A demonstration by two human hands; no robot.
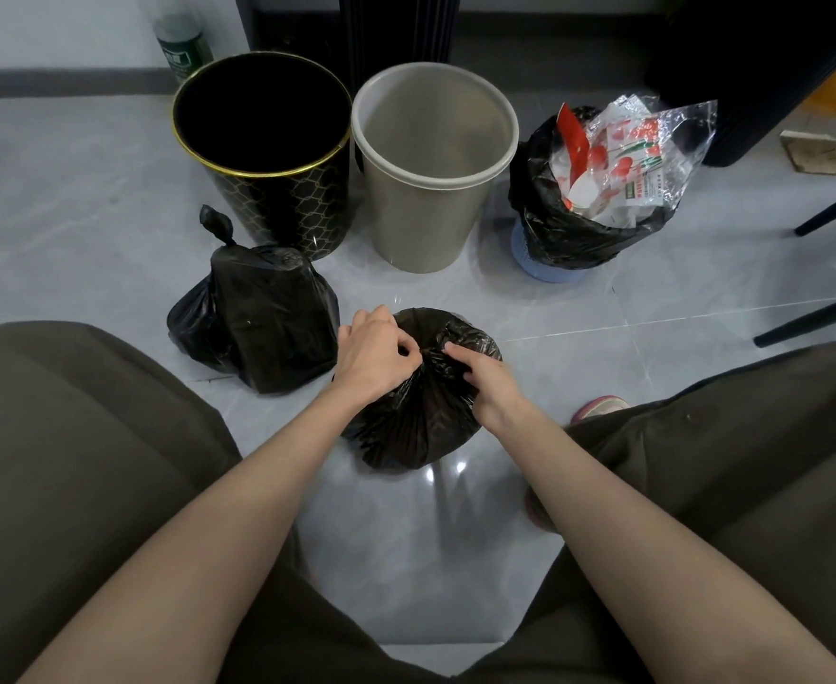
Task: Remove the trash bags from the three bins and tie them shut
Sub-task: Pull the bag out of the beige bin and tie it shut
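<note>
A black trash bag (416,422) sits on the floor between my knees. My left hand (371,355) and my right hand (485,382) both pinch its gathered top. To its left lies a second black bag (268,318), knotted at the top. Behind stand a black bin with a gold rim (278,199) and a grey bin (426,209), both without a bag. At the right, a small blue bin (549,266) holds a black bag (579,229) stuffed with clear and red plastic wrappers (623,155).
Grey tiled floor (85,214) all round. Black chair legs (811,313) cross the right side. A green bottle (181,42) stands behind the black bin. A dark radiator-like object (396,22) is at the back. My shoe (598,407) rests right of the bag.
</note>
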